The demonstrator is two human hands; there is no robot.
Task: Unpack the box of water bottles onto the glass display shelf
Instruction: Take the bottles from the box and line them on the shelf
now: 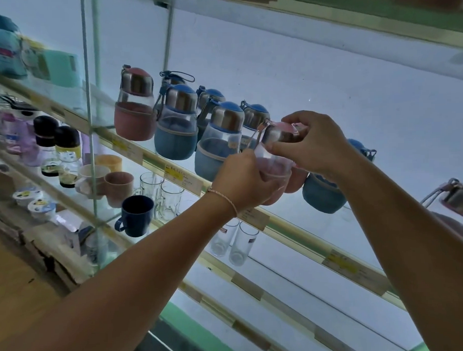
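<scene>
A pink-capped water bottle sits at the centre of the frame, held in both hands just above the front edge of the glass display shelf. The left hand wraps curled fingers round its lower, pink-sleeved body; the right hand curls over its steel lid from above. A braided bracelet circles the left wrist. Left of centre on the same shelf stand blue-sleeved bottles in a close row, with a pink-sleeved bottle at their far left. Another blue bottle shows beneath the right wrist. On the shelf below, lower left, are a navy mug, glass mugs and clear tumblers.
</scene>
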